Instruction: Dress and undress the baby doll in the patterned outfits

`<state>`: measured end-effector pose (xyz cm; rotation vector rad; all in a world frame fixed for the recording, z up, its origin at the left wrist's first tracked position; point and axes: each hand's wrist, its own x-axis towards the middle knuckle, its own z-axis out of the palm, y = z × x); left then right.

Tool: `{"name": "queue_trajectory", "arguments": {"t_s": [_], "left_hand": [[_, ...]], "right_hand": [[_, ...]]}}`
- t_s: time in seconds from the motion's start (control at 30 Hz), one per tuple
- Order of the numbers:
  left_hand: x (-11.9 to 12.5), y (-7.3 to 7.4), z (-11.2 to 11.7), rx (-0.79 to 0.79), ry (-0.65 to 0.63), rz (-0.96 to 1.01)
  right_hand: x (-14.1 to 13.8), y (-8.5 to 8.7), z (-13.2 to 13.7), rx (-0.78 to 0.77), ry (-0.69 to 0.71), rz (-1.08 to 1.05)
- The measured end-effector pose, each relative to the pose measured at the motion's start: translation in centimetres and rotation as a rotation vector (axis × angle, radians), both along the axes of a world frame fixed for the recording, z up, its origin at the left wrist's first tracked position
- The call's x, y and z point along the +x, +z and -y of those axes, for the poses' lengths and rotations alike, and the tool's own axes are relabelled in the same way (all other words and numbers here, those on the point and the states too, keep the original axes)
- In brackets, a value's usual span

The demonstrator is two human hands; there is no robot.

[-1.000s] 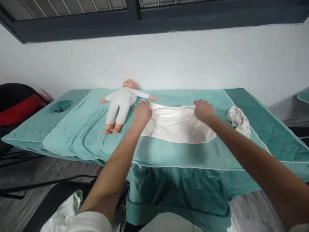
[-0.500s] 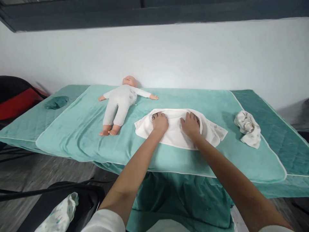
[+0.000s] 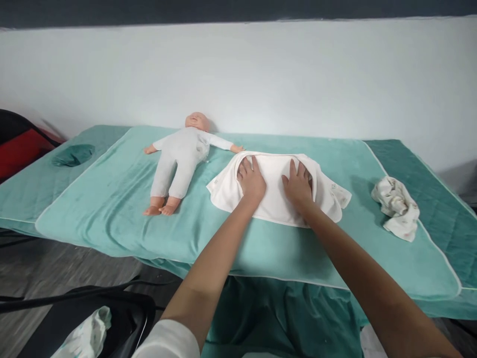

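The left hand (image 3: 253, 185) and right hand (image 3: 299, 191), fingers (image 3: 256, 164) spread wide, rested on one white garment (image 3: 274, 186); one doll (image 3: 182, 145) and one crumpled cloth (image 3: 398, 205) shared the bed (image 3: 437, 199).

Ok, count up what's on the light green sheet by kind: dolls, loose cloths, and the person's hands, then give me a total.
Doll: 1
Loose cloths: 2 (white cloth under the hands, crumpled cloth near the right end)
Person's hands: 2 (left hand, right hand)
Total: 5
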<state>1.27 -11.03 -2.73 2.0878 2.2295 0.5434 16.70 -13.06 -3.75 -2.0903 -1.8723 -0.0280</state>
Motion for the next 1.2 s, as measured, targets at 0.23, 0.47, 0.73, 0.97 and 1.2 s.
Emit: {"name": "queue_trajectory", "arguments": {"t_s": [0.23,0.47,0.73,0.97,1.2], "left_hand": [[-0.2,-1.8,-3.1,-0.003,-0.026,0.023],[-0.6,-2.2,-5.1,-0.071,-0.077,0.008],[-0.2,-2.1,-3.6,-0.075,-0.071,-0.003],[0.0,-2.5,0.1,-0.011,-0.135,-0.035],[-0.4,-2.8,2.7,-0.027,-0.191,-0.029]], "right_hand": [[0.6,-0.5,-3.3,0.018,0.006,-0.025],[1.6,-1.5,-5.5,-0.066,0.025,-0.139],[0.9,-1.6,-5.2,-0.125,0.018,-0.092],[-0.3,-1.2,-2.2,-0.103,0.045,-0.031],[-0.7,-1.7,1.0,-0.136,0.086,0.053]]}}
